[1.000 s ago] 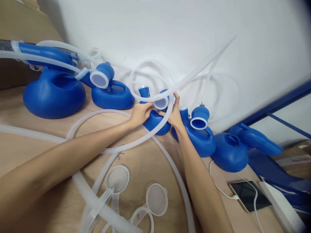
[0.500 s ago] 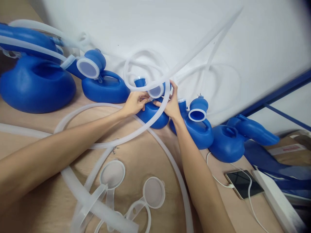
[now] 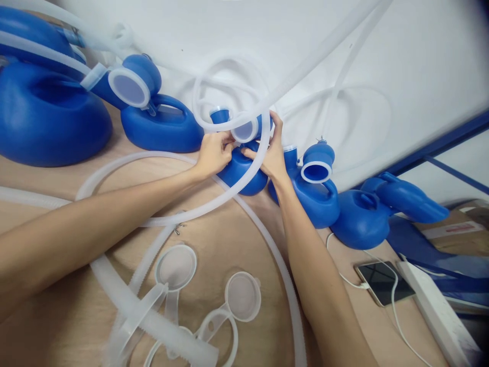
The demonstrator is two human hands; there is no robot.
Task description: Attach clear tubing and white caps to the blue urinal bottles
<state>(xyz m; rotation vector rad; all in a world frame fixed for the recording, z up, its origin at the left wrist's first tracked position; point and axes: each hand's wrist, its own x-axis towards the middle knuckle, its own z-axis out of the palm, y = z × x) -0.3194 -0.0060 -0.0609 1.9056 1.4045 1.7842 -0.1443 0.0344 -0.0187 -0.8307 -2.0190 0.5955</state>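
A blue plastic urinal bottle stands against the wall, its flared mouth covered by a translucent cap. My left hand is closed, fingertips pinched at the cap's lower left edge; what exactly lies between them is partly hidden. My right hand grips the bottle's blue mouthpiece from the right, index finger raised behind it and thumb below the cap. A white corrugated hose loops in front of the bottle and across the right fingers. Beside the mouth is a second blue neck.
Similar blue bottles stand left and right. Loose translucent caps with straps and crossing hoses lie on the tan tabletop. A phone with a white cable and a white box are at the right.
The view has shifted slightly, so the bottles and hands sit higher in it. Both hands stay at the capped mouth, with the left fingers a little more drawn together.
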